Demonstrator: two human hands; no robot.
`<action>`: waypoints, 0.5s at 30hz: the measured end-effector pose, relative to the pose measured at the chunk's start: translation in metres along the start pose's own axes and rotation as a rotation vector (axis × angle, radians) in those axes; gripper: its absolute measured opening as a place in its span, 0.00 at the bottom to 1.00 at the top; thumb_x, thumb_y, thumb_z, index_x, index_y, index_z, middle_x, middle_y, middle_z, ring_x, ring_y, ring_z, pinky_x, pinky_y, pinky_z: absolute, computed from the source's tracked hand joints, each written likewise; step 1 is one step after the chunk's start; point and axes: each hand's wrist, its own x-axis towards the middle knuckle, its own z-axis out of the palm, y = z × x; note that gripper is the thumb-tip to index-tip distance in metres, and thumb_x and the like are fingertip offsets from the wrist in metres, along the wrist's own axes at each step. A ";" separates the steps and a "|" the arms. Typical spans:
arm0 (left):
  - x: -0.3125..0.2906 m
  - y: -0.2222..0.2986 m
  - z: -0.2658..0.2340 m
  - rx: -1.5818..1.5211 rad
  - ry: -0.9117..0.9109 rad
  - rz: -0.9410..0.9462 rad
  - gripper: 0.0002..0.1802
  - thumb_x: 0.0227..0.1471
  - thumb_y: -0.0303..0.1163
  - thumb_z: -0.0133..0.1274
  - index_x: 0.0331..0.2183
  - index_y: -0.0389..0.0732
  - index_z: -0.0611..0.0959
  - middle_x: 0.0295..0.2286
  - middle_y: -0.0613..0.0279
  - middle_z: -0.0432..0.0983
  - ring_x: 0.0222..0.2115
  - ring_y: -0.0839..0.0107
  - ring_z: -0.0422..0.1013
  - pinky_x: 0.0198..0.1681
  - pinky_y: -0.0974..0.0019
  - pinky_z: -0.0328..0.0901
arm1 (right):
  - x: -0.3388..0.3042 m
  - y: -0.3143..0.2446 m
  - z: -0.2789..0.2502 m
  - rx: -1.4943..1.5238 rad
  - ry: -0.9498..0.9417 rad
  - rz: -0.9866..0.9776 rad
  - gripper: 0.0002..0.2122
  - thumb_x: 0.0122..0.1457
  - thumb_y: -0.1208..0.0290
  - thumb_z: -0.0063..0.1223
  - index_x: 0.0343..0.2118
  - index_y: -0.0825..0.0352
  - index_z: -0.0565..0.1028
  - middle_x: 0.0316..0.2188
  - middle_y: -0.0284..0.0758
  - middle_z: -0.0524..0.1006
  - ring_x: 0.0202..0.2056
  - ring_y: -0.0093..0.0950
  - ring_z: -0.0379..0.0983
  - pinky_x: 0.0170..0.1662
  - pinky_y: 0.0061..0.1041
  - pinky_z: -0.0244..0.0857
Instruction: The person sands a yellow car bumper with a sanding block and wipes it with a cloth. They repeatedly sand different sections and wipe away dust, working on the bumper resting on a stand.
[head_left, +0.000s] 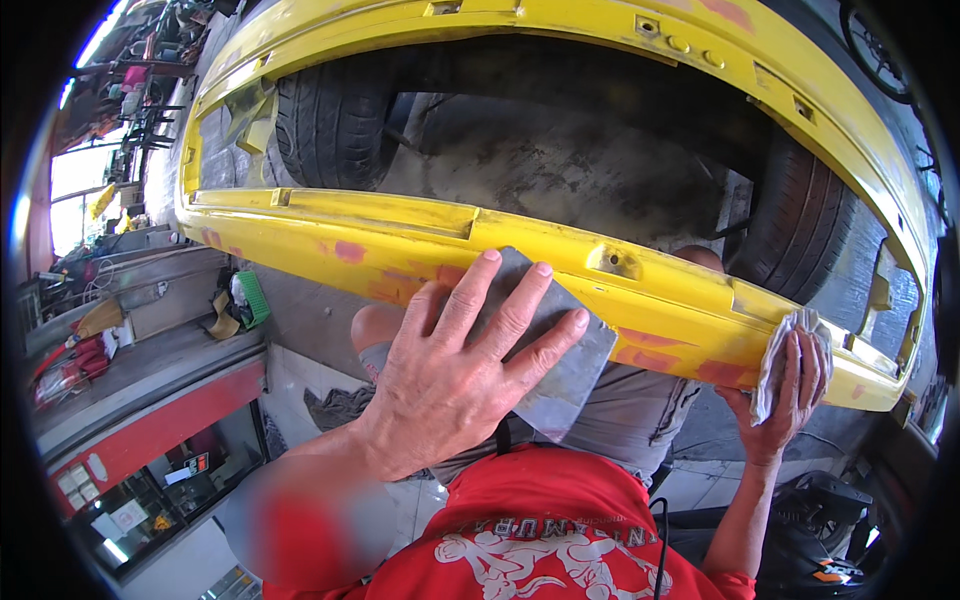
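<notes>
Bumper: A yellow car bumper cover point(700, 290) spans the view directly before a seated worker, its near rail crossing just ahead of the lap and its far rail arching beyond a wide opening.
Finish: Reddish patches point(645, 357) dot the near rail's yellow face.
Left hand: The worker's left hand point(450, 375) lies over a flat gray sheet point(575, 375) at the middle of the near rail, fingers spread; whether it grips the sheet or only presses on it cannot be told, the underside being hidden.
Right hand: The right hand point(775, 425) clasps a crumpled pale-gray cloth point(770, 365) against the rail toward its right end.
Worker: A red printed shirt point(540, 480) and gray shorts point(620, 420) show below the rail.
Tires: Through the opening, a left tire point(330, 125) and a right tire point(805, 215) stand well apart over a stained gray floor point(540, 150).
Shop side: At left, a green plastic basket point(253, 298) sits near a red-painted band point(170, 420).
</notes>
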 end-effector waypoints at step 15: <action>0.024 0.050 0.018 -0.016 0.136 -0.185 0.34 0.59 0.35 0.60 0.67 0.63 0.85 0.63 0.56 0.76 0.55 0.54 0.72 0.50 0.54 0.73 | 0.003 -0.002 -0.001 0.047 -0.020 0.035 0.51 0.54 0.27 0.71 0.73 0.62 0.72 0.70 0.40 0.74 0.72 0.48 0.67 0.77 0.57 0.55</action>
